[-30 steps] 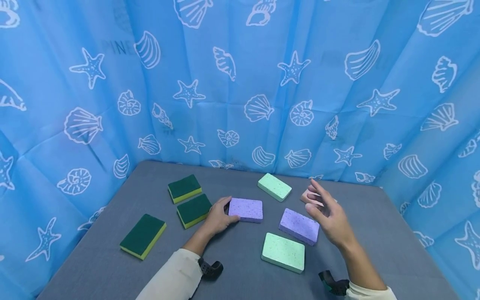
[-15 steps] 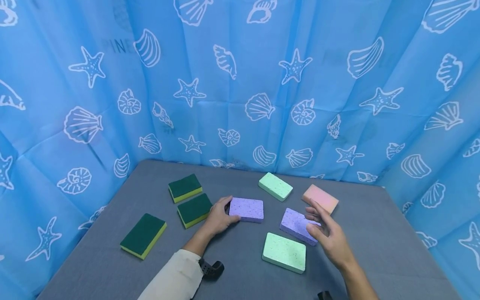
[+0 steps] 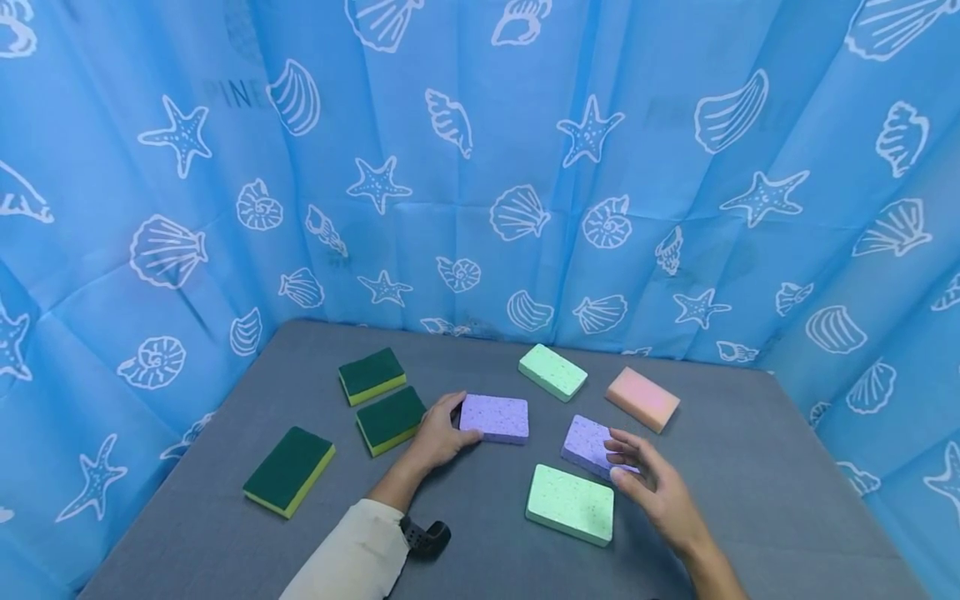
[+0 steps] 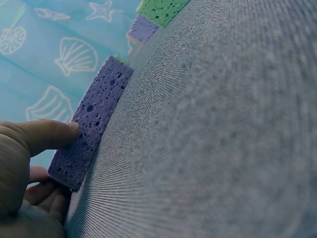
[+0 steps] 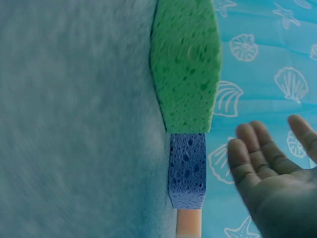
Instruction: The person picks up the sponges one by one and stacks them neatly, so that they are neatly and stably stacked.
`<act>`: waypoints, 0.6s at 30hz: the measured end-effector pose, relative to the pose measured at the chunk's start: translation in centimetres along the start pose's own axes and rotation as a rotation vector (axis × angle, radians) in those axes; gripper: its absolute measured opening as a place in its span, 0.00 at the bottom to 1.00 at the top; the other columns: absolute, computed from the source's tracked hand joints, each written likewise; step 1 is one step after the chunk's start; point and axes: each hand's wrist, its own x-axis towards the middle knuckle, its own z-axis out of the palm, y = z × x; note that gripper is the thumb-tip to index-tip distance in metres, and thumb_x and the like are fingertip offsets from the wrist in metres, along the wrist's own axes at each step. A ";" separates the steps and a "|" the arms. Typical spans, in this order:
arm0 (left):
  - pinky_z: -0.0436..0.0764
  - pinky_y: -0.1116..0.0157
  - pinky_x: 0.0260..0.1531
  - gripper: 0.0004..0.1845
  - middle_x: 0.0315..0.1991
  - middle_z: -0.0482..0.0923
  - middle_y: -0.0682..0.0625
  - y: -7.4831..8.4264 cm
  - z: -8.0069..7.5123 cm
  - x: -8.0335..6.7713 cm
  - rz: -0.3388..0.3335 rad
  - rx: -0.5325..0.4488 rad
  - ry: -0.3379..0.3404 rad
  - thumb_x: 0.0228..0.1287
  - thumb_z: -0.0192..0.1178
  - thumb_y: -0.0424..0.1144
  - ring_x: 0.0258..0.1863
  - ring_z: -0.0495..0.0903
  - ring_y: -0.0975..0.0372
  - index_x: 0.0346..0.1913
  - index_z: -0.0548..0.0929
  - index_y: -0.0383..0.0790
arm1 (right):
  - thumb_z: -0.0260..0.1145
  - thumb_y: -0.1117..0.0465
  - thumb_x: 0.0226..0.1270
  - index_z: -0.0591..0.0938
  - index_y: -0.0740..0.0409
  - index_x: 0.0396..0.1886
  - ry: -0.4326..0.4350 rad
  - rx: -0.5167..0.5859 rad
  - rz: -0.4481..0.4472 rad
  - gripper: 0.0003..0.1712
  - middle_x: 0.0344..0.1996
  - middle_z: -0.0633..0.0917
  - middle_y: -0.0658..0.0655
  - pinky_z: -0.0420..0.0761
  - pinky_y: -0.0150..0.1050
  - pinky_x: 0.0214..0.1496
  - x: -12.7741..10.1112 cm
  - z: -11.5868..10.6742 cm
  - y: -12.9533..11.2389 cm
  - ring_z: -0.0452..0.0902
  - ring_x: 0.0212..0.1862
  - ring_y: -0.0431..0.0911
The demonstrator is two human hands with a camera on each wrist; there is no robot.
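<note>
My left hand (image 3: pixel 438 437) grips the left end of a purple sponge (image 3: pixel 495 419) lying flat mid-table; in the left wrist view the thumb presses the sponge's near side (image 4: pixel 94 124) and the other fingers reach behind its end. To the right, my right hand (image 3: pixel 660 492) hovers with fingers spread and loosely bent, holding nothing. It overlaps the right end of a second purple sponge (image 3: pixel 583 442) in the head view. A light green sponge (image 3: pixel 570 504) lies just in front of that one. The right wrist view has the hand's fingers apart from the sponges.
Several dark green scouring sponges with yellow sides (image 3: pixel 288 471) lie on the left of the grey table (image 3: pixel 465 558). Toward the back right are another light green sponge (image 3: pixel 553 372) and a pink sponge (image 3: pixel 643 400). A blue shell-print curtain (image 3: pixel 480 167) hangs behind the table.
My right hand has come down and toward me from over the pink sponge, which is now uncovered, to the right purple sponge. The left hand has stayed on its sponge.
</note>
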 end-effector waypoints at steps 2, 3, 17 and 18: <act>0.62 0.49 0.63 0.38 0.67 0.65 0.38 0.0 0.0 0.0 0.003 -0.003 0.000 0.57 0.71 0.36 0.67 0.61 0.46 0.69 0.67 0.31 | 0.58 0.69 0.69 0.69 0.69 0.64 -0.009 0.000 0.011 0.25 0.54 0.77 0.68 0.76 0.34 0.50 -0.2 0.0 0.3 0.75 0.53 0.54; 0.62 0.49 0.63 0.38 0.67 0.64 0.38 0.0 0.0 0.0 0.005 -0.006 0.000 0.57 0.71 0.36 0.67 0.61 0.46 0.68 0.67 0.31 | 0.59 0.69 0.69 0.69 0.70 0.64 -0.016 -0.002 0.012 0.25 0.53 0.77 0.68 0.76 0.35 0.49 -0.3 0.0 0.4 0.75 0.52 0.54; 0.62 0.49 0.63 0.38 0.67 0.65 0.38 -0.2 -0.1 0.2 0.006 0.009 -0.015 0.57 0.71 0.37 0.67 0.61 0.47 0.69 0.67 0.32 | 0.72 0.53 0.59 0.73 0.65 0.63 -0.231 -0.191 0.192 0.35 0.54 0.79 0.60 0.76 0.44 0.52 -0.9 0.0 1.2 0.74 0.54 0.52; 0.62 0.49 0.63 0.38 0.67 0.65 0.38 -0.2 -0.1 0.2 0.008 0.010 -0.016 0.57 0.71 0.37 0.67 0.61 0.47 0.69 0.67 0.31 | 0.73 0.52 0.58 0.73 0.65 0.64 -0.249 -0.218 0.205 0.37 0.55 0.78 0.60 0.75 0.46 0.53 -0.9 0.0 1.2 0.73 0.55 0.52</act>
